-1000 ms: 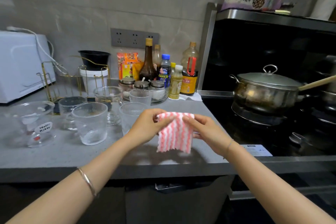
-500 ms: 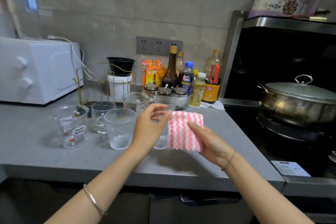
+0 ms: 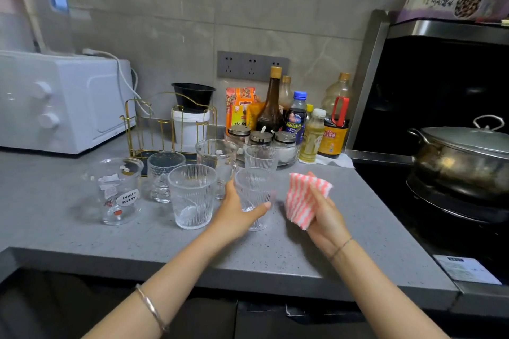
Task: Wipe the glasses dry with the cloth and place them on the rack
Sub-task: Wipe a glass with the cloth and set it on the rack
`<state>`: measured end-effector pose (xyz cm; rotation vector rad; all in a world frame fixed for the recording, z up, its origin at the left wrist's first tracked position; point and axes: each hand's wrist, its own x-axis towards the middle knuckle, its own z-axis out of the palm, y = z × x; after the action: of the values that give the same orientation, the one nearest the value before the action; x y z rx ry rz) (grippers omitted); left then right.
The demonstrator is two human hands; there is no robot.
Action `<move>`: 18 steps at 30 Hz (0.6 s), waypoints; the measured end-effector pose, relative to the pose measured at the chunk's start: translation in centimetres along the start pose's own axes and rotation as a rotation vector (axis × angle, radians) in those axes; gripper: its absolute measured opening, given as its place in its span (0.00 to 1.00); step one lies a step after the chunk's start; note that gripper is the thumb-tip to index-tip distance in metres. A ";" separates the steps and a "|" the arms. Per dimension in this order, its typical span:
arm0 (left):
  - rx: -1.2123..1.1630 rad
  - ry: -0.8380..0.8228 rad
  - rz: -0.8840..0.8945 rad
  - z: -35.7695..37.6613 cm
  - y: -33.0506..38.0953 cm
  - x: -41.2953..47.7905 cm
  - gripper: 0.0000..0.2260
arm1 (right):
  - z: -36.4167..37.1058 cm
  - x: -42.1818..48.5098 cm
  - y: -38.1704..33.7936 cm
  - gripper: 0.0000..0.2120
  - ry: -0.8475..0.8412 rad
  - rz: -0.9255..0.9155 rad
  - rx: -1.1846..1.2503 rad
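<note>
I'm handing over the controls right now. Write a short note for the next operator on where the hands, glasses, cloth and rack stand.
Left hand: grips the nearest ribbed clear glass, which seems to rest on the grey counter.
Right hand: holds the pink-and-white striped cloth beside that glass, not touching it.
Five other clear glasses stand on the counter in front of the gold wire rack.
Done: no glass on the rack that I can see.
Left: wipe all six glasses and rack them.
</note>
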<state>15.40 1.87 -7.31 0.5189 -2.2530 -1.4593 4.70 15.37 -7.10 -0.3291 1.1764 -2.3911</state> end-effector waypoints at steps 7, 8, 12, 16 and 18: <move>0.038 0.115 0.002 0.5 -0.2 0.7 0.36 | 1.7 -0.6 1.5 0.16 -0.127 0.109 -0.010; 0.029 0.130 0.009 0.5 -0.5 0.7 0.35 | 1.7 -0.6 1.4 0.15 -0.113 0.135 -0.009; -0.136 0.114 0.008 0.2 -0.9 0.4 0.36 | 1.2 -0.8 0.0 0.21 -0.034 0.294 0.070; -0.444 0.048 -0.055 -0.3 0.1 0.3 0.50 | 1.5 -1.3 -2.4 0.22 -0.003 0.267 0.136; -0.605 -0.026 -0.099 -0.3 1.3 -0.1 0.48 | 2.1 -1.6 -3.7 0.23 0.044 0.182 0.113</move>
<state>15.56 2.16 -6.00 0.4161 -1.6862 -2.0847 5.86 16.76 -2.90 -0.1277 1.0383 -2.3035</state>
